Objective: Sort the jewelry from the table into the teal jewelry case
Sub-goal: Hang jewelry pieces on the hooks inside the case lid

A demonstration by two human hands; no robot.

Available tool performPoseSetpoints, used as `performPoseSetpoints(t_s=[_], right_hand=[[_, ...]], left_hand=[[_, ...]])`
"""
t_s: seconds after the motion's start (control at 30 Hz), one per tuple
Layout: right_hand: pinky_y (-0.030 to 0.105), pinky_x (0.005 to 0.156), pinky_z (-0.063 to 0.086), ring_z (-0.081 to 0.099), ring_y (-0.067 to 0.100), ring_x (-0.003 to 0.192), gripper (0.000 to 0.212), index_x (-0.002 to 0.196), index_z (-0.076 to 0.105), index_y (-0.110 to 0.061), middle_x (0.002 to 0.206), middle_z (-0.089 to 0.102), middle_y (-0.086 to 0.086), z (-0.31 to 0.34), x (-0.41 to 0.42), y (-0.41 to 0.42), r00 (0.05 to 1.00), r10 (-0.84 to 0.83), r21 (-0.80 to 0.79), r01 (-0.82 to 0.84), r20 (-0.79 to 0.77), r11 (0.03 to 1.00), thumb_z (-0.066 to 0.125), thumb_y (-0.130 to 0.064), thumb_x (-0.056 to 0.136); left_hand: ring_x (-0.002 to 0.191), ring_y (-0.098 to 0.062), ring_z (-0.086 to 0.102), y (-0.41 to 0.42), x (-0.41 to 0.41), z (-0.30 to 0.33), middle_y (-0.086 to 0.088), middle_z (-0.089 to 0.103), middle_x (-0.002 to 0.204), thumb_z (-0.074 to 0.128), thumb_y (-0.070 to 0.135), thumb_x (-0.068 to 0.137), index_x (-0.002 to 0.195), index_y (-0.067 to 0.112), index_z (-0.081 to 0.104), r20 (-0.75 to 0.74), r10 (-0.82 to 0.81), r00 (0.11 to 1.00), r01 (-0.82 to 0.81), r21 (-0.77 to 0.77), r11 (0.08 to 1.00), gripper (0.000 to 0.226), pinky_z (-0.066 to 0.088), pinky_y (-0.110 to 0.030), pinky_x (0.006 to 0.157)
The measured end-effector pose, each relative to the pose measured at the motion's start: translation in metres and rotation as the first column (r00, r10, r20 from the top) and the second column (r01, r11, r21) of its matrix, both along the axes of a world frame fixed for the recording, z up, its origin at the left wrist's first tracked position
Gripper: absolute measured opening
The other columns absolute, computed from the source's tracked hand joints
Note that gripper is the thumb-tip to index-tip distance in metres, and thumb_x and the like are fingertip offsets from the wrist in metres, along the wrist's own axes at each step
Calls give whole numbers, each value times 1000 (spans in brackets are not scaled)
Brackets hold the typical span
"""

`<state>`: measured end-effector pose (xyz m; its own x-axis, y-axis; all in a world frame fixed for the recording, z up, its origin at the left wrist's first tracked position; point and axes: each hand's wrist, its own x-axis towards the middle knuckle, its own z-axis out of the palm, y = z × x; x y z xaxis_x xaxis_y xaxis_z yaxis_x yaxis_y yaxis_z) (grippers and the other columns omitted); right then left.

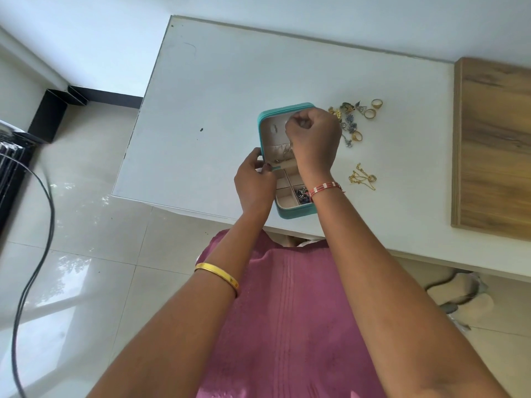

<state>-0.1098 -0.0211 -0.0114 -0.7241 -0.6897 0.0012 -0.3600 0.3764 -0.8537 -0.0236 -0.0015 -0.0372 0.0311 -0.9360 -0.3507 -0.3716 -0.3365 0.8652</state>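
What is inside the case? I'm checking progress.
The case holds dark beaded pieces in one compartment; the nearest is empty. Both hands cover the rest.

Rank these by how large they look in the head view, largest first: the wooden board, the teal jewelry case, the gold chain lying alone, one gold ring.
1. Wooden board, though cut off by the frame edge.
2. Teal jewelry case, partly hidden by hands.
3. Gold chain.
4. Gold ring.

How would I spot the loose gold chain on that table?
On the white table, look right of the open teal jewelry case. The tangled gold chain lies alone, nearer the person than the cluster of rings and earrings; it is thin, stringy links, not solid pieces.
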Motion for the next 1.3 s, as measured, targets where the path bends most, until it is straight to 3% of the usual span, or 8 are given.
performPoseSetpoints(t_s=[0.17,0.27,0.4,0.5,0.63,0.97,1.13,1.3], right_hand=[[17,50,40,47,2,46,6,73,71,-8,51,55,-9,4,-8,6,957,152,-103,-130,248,986,67,-3,73],[15,45,36,42,2,43,14,67,67,-12,53,55,-3,16,-13,16,877,227,-179,-165,424,970,68,0,75],[17,39,28,35,4,39,25,56,60,-16,47,49,-5,25,-24,30,729,249,-249,-111,637,962,64,0,74],[17,42,26,34,8,42,16,50,58,-17,51,48,0,31,-31,38,636,250,-298,-33,730,954,63,-7,62],[17,45,26,34,10,47,9,53,57,-12,60,46,5,40,-37,49,595,277,-365,30,754,930,64,-16,48],[19,45,26,37,12,47,14,59,51,-13,55,52,2,58,-55,70,597,340,-419,-7,727,908,45,-6,69],[19,46,24,35,12,45,11,66,43,-11,52,51,2,59,-73,85,556,321,-426,67,767,902,42,-6,75],[18,43,30,39,12,44,25,61,50,-13,50,51,3,43,-90,97,574,82,-177,111,815,978,45,-2,84]], left_hand=[[79,-11,54,-2,2,-3,1,60,92,50,3,89,123,17,59,8,12,1000,-12,30,999,37,40,-17,70],[81,-11,56,-4,1,-2,-2,65,95,50,5,90,121,16,60,28,1,1000,-2,43,999,34,40,-9,61],[82,-13,58,-3,1,-1,-5,69,100,51,6,89,120,15,60,27,12,1000,-14,54,998,34,41,-18,72],[82,-13,58,-3,1,-1,-6,70,102,51,6,89,121,16,60,36,5,999,-7,58,998,35,41,-15,67],[83,-13,58,-4,1,-1,-7,70,105,51,7,90,121,16,60,44,1,999,-5,70,998,34,41,-19,73],[88,-14,61,-4,0,-2,-7,69,109,51,9,92,125,16,57,46,3,999,-7,84,996,35,43,-18,73],[96,-20,64,-4,0,-2,-7,70,109,50,8,91,124,16,58,34,4,999,-7,89,996,34,47,-24,79],[95,-21,65,-3,-1,-5,-6,70,107,51,9,91,123,17,58,42,6,999,-10,95,995,34,52,-32,86]])
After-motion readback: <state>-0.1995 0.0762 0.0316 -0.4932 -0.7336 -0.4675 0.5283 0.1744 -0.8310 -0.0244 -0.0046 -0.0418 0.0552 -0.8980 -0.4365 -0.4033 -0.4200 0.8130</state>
